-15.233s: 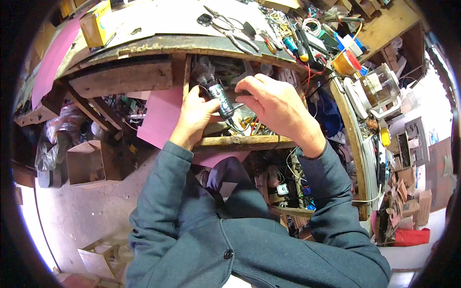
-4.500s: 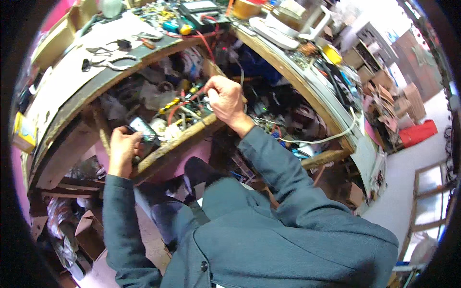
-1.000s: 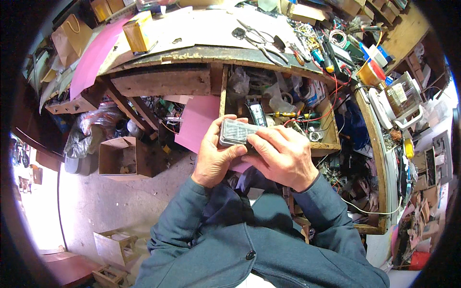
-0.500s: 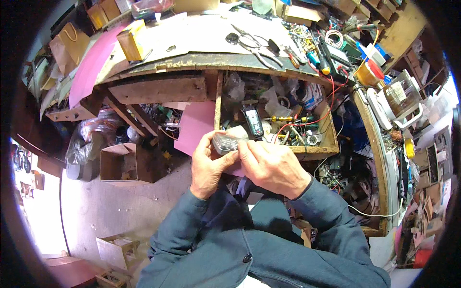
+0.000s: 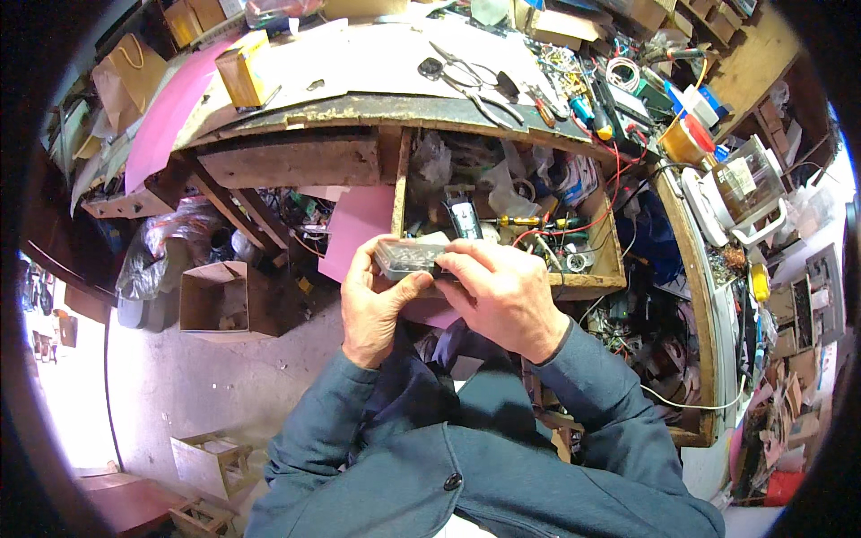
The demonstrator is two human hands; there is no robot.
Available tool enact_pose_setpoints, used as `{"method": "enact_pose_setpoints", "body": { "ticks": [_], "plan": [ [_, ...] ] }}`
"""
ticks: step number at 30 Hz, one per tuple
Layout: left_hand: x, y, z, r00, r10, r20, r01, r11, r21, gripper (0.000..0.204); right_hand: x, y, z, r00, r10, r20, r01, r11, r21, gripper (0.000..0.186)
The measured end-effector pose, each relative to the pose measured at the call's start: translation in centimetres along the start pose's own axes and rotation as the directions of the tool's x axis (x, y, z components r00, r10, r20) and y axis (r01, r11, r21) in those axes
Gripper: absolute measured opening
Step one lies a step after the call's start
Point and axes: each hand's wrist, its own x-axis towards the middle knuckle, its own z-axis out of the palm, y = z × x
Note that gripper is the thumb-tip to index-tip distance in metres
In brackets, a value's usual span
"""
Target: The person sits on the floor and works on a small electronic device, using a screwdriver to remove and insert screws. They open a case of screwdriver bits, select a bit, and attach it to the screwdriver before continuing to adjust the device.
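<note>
A small clear plastic box (image 5: 408, 257) with small parts inside, too small to name, is held level above my lap. My left hand (image 5: 375, 305) wraps round its left end, with the thumb along the near side. At the right end, the fingers of my right hand (image 5: 498, 291) pinch the box's edge. Whether its lid is up or down I cannot tell. Just beyond my hands is the pulled-out wooden drawer (image 5: 613, 255), which holds a black device (image 5: 464, 218), a yellow-handled screwdriver (image 5: 520, 221), plastic bags and wires.
On the bench (image 5: 377, 72) lie pliers (image 5: 484, 103), a yellow box (image 5: 244, 76) and cluttered tools and cables. A clear-lidded white appliance (image 5: 740, 193) stands at the right. Below on the left, an open cardboard box (image 5: 215, 300) sits on the floor. Red wire (image 5: 574, 230) crosses the drawer.
The clear box has turned in my hands and shows more of its length. Both hands have shifted slightly left, along with the whole view.
</note>
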Motion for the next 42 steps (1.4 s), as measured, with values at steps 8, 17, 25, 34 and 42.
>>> {"method": "enact_pose_setpoints", "body": {
  "ticks": [8,17,25,34,42],
  "plan": [
    [-0.5,-0.3,-0.1,0.989,0.121,0.080,-0.118,0.992,-0.031,0.081,-1.1,-0.4,1.3,0.993,0.098,-0.060,-0.090,0.987,0.130,0.027],
    [-0.7,-1.0,-0.8,0.961,0.229,0.156,-0.236,0.971,0.028,0.086,-1.3,-0.4,2.0,0.993,0.114,0.034,-0.119,0.974,0.192,0.035],
    [-1.0,-1.7,-0.9,0.984,0.145,0.107,-0.150,0.988,0.041,0.084,-1.1,0.4,2.8,0.992,0.010,0.127,-0.028,0.990,0.136,0.032],
    [-0.6,-1.1,-2.2,0.998,0.031,0.058,-0.018,0.978,-0.206,0.084,-1.4,1.5,1.7,0.999,0.042,0.032,-0.052,0.899,0.434,0.041],
    [-0.7,-0.3,-3.0,0.967,-0.028,0.252,0.064,0.989,-0.136,0.093,-0.8,3.4,-0.3,0.921,0.131,0.366,-0.332,0.755,0.566,0.041]
  ]
}}
